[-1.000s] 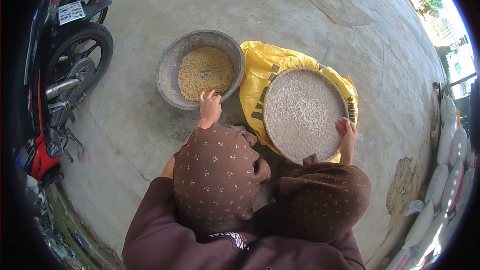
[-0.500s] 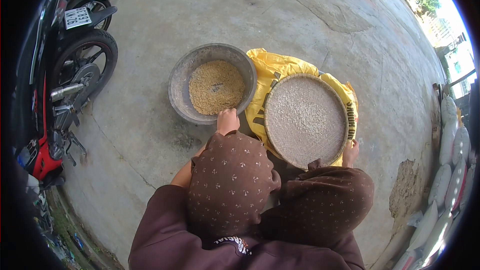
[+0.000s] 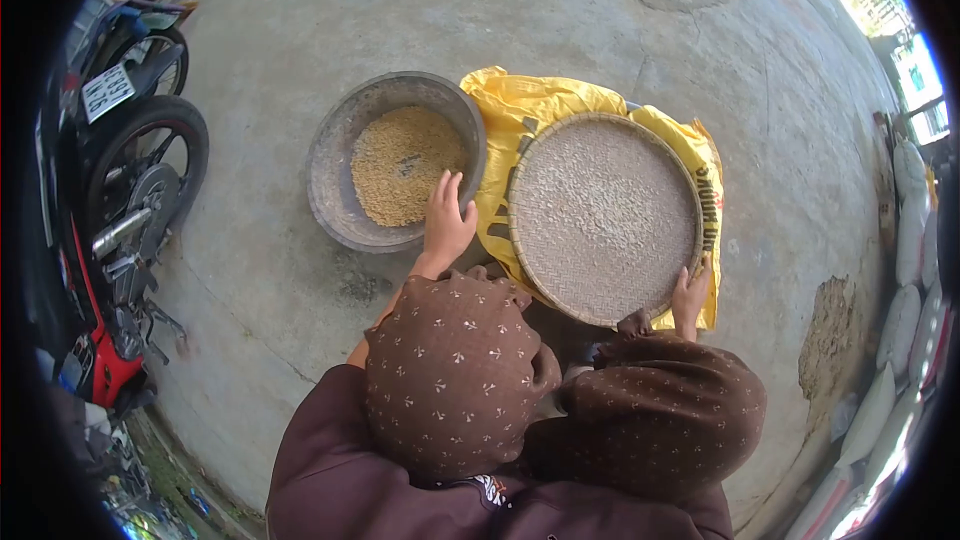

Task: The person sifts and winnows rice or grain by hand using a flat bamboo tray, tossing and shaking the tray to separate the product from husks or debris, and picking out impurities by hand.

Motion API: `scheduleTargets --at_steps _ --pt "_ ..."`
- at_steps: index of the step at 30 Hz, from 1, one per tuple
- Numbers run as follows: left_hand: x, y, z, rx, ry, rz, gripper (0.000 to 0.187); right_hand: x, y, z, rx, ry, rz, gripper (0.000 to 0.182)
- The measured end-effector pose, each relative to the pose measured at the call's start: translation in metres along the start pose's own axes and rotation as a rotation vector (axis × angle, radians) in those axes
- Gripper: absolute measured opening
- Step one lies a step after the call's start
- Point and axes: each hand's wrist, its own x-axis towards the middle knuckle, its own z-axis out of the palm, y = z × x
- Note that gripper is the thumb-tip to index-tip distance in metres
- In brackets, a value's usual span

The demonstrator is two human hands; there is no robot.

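Observation:
My left hand [image 3: 448,218] reaches across the near right rim of a grey basin [image 3: 330,205]. Its fingers are stretched out above the basin's inside, with nothing visible in them. Yellowish grain [image 3: 385,175] covers much of the basin's bottom. My right hand [image 3: 690,297] holds the near right rim of a round woven winnowing tray [image 3: 620,285], thumb against the edge and fingers along the outside. Pale grains [image 3: 610,205] lie spread over the tray, thickest near its middle. Under the tray is a yellow sack [image 3: 560,95] with dark lettering.
My brown patterned knees [image 3: 450,380] are drawn up close to both hands. To the left stands a red and black motorbike [image 3: 120,210] with its rear wheel near the basin. Several filled white sacks [image 3: 895,340] are stacked along the right side. The concrete floor [image 3: 340,10] has cracks and a rough patch.
My left hand has gone from the basin's near rim to farther over its inside, its fingers now stretched out. My right hand shows more fully at the tray's rim. The view has shifted slightly.

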Motion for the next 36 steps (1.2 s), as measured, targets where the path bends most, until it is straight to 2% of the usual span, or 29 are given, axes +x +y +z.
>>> scheduleTargets --at_steps 2,5,7,8,9,10,13,16,17,22,25,29,35,36 --pt "0.012 0.033 0.001 0.021 0.062 0.132 0.054 -0.001 0.001 -0.003 -0.27 0.092 -0.119 0.053" --pt "0.022 0.066 0.027 0.128 0.007 0.272 0.058 0.003 -0.046 -0.011 -0.432 0.292 -0.236 0.031" --pt "0.02 0.079 0.049 0.106 -0.086 0.231 0.063 0.01 -0.055 -0.009 -0.236 0.173 -0.264 0.016" --pt "0.019 0.084 0.058 0.106 -0.165 0.181 0.068 0.014 -0.063 0.0 -0.126 0.197 -0.316 0.007" --pt "0.017 0.084 0.062 0.164 -0.191 0.15 0.074 0.013 -0.066 0.012 -0.015 0.146 -0.264 0.006" --pt "0.016 0.083 0.065 0.152 -0.216 0.169 0.074 0.013 -0.07 0.023 0.13 0.09 -0.226 0.006" --pt "0.013 0.076 0.066 -0.035 -0.106 0.184 0.068 0.011 -0.087 0.038 0.197 -0.039 -0.23 0.007" --pt "0.01 0.066 0.07 -0.093 -0.074 0.21 0.067 0.014 -0.097 0.043 0.171 -0.122 -0.186 0.008" --pt "0.007 0.066 0.07 -0.141 -0.075 0.161 0.065 0.015 -0.099 0.043 0.17 -0.124 -0.172 0.008" --pt "0.007 0.063 0.074 -0.092 -0.055 0.136 0.061 0.037 -0.103 0.057 0.165 -0.187 -0.338 0.012" --pt "0.008 0.061 0.074 -0.106 -0.062 0.136 0.059 0.044 -0.104 0.065 0.11 -0.237 -0.324 0.013" --pt "0.009 0.061 0.072 -0.147 -0.063 0.129 0.058 0.044 -0.105 0.071 0.073 -0.251 -0.306 0.013" --pt "0.009 0.063 0.071 -0.154 -0.067 0.119 0.059 0.044 -0.106 0.068 0.072 -0.158 -0.312 0.014" --pt "0.009 0.063 0.07 -0.152 -0.069 0.123 0.059 0.044 -0.107 0.064 0.264 -0.208 -0.112 0.014"
